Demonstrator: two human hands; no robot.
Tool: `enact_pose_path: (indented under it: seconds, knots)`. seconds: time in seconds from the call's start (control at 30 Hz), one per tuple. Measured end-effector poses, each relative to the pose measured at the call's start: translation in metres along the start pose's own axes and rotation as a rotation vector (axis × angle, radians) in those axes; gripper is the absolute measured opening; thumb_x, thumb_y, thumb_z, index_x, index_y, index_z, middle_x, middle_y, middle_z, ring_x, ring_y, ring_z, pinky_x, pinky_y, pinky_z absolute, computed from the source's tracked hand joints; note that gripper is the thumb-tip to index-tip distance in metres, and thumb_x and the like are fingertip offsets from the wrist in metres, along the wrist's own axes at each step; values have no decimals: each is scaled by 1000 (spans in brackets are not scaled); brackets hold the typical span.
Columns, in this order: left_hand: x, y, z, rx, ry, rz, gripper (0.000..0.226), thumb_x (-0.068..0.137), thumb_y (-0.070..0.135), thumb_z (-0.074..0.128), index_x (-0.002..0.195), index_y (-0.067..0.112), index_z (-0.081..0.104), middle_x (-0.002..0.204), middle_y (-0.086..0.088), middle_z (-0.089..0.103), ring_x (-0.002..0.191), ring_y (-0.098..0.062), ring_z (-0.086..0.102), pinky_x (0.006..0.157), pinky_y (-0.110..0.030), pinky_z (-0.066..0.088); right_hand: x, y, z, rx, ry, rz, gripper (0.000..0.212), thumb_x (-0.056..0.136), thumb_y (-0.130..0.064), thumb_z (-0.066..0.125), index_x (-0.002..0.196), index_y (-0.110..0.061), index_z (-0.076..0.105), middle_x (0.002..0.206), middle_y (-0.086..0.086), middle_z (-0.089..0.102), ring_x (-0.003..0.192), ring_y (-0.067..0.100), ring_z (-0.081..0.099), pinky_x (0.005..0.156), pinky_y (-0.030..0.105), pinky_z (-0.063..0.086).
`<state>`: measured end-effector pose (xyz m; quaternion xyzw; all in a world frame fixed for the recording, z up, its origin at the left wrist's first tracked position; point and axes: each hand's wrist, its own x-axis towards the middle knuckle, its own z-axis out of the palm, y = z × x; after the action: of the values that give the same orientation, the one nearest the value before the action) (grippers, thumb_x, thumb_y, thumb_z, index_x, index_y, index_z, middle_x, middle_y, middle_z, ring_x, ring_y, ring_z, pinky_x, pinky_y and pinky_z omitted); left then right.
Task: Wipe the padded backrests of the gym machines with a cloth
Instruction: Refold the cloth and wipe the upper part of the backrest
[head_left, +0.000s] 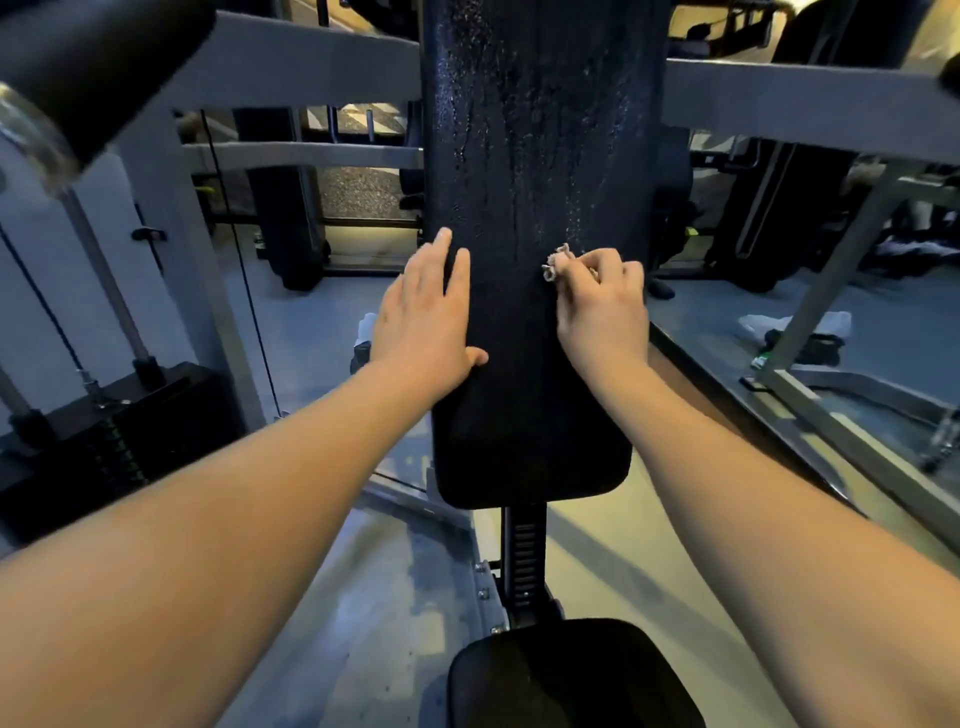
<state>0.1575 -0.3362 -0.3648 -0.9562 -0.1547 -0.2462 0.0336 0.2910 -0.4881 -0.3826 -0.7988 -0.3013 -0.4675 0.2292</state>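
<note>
Both arms reach straight forward to the black padded backrest (535, 208), which fills 12 o'clock. The left hand (426, 317) lies flat, fingers spread, on its left edge. The right hand (602, 306) is curled, clutching a small bunched cloth (556, 262) against the pad.

Wet black backrest (535, 156); crumpled cloth (556, 262)

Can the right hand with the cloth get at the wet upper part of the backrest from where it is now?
Probably yes. The right hand holds the cloth against the backrest, just below the wet streaks, and nothing lies across the pad above it.
</note>
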Motion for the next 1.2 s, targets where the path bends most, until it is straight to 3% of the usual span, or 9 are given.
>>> enact_pose_path:
  seconds: [0.13,0.3,0.57,0.7,0.8,0.93,1.0,1.1,1.2]
  knots:
    - [20,9,8,157,-111,5,145,67,66,82,158,4,-13,163,-13,-30,152,-30,-22,126,-49,8,-5,-12,-1,153,-50,115,28,101,-39,56,119,-24,70,115,4,55,103,28,46,81,26,36]
    - [18,18,25,251,-88,-52,148,69,59,84,154,2,-23,158,-17,-38,150,-35,-27,125,-51,10,10,23,-6,206,23,-22,20,98,-15,58,114,-15,69,108,7,59,95,31,52,88,27,38]
    - [15,24,23,254,-99,-87,145,72,52,86,153,2,-24,158,-18,-38,150,-36,-26,124,-52,16,26,34,3,202,15,181,24,99,-20,57,116,-10,69,112,12,55,100,32,52,89,35,46]
    - [15,24,24,244,-97,-77,144,73,51,86,154,2,-23,158,-17,-37,150,-36,-26,124,-52,16,42,14,14,362,133,514,30,97,-23,51,115,-5,68,114,15,57,103,33,57,98,41,46]
    - [15,26,24,243,-88,-79,143,74,49,86,154,1,-22,159,-18,-36,151,-36,-25,124,-52,17,19,-30,19,328,47,253,25,96,-16,57,119,-9,65,112,12,59,101,30,54,92,31,36]
    - [15,25,24,242,-84,-73,146,71,52,86,154,2,-23,159,-18,-36,151,-36,-25,123,-52,19,27,9,13,185,-18,-200,21,99,-14,55,114,-8,68,108,13,60,91,34,54,84,38,44]
    - [15,23,26,236,-81,-66,145,72,52,86,153,2,-24,158,-18,-37,150,-36,-25,123,-52,19,37,35,10,108,49,-74,19,97,-12,54,109,-6,67,108,15,59,92,36,55,84,39,42]
    - [15,23,27,237,-61,-64,145,72,51,87,154,1,-22,159,-18,-36,151,-37,-24,123,-52,22,39,22,15,181,142,362,19,95,-13,53,106,-3,65,111,17,58,97,37,54,88,37,38]
    - [14,24,27,233,-57,-63,145,70,49,88,154,1,-21,159,-18,-35,151,-35,-23,122,-50,23,27,-26,23,216,86,141,19,95,-13,53,106,-6,67,104,13,62,96,32,54,85,40,39]
